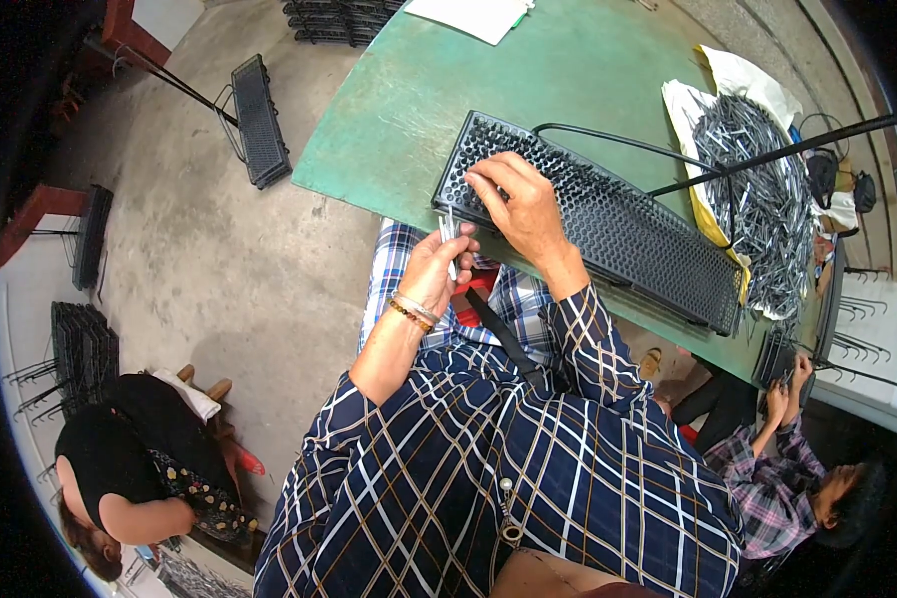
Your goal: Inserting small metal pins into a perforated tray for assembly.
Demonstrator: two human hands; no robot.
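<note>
A long black rack full of small round holes lies slantwise along the near edge of the green table, with a bent black metal rod at its far side. My left hand, just off the rack's left end, is closed around a few thin silvery metal pins, which stick up past the fingers. Over the left part of the rack is my right hand, thumb and forefinger pinched close to the holes. Whatever is between those fingertips is too small to make out.
A white and yellow sack spills a heap of grey metal pins on the right of the green table. White papers lie at the far edge. Co-workers sit at lower left and lower right. More black racks stand at left.
</note>
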